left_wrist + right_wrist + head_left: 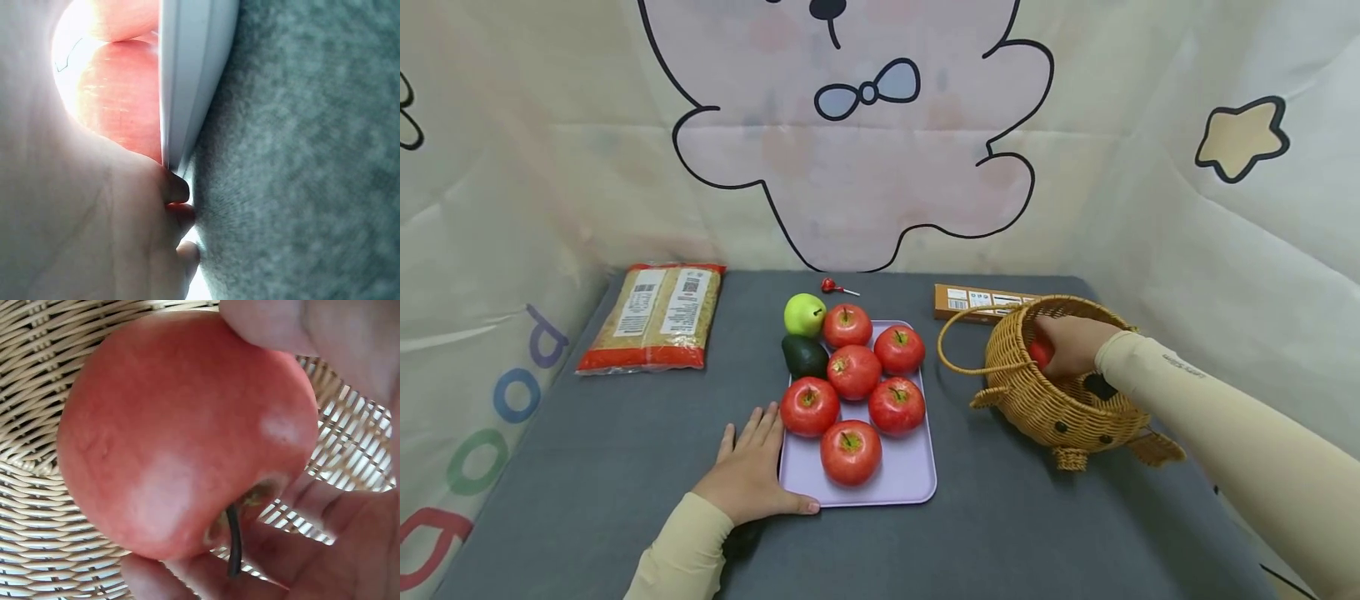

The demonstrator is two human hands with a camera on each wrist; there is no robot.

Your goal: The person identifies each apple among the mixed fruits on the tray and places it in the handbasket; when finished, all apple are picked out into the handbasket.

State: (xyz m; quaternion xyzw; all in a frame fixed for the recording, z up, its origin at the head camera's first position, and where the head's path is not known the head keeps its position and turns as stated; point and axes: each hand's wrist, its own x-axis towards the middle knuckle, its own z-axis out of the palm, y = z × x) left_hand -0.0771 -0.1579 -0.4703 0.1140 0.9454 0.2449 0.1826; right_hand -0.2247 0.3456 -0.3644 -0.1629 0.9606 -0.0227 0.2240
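Observation:
My right hand (1070, 343) is inside a wicker basket (1037, 408), with its fingers and thumb around a red apple (181, 431). The apple's dark stem points toward the palm in the right wrist view, and woven wicker surrounds it. My left hand (752, 475) rests at the near left corner of a lilac tray (891, 483), fingers spread along its side and thumb along the front edge. On the tray sit several red apples (851, 452). A green avocado (805, 357) and a green apple (805, 315) lie by its far left corner.
A bag of grain (655, 317) with red ends lies at the back left. Behind the fruit is a red lollipop (828, 285). A long cardboard box (958, 302) stands behind the basket, whose handle (947, 354) leans toward the tray. Printed fabric walls (1150, 233) enclose the grey table.

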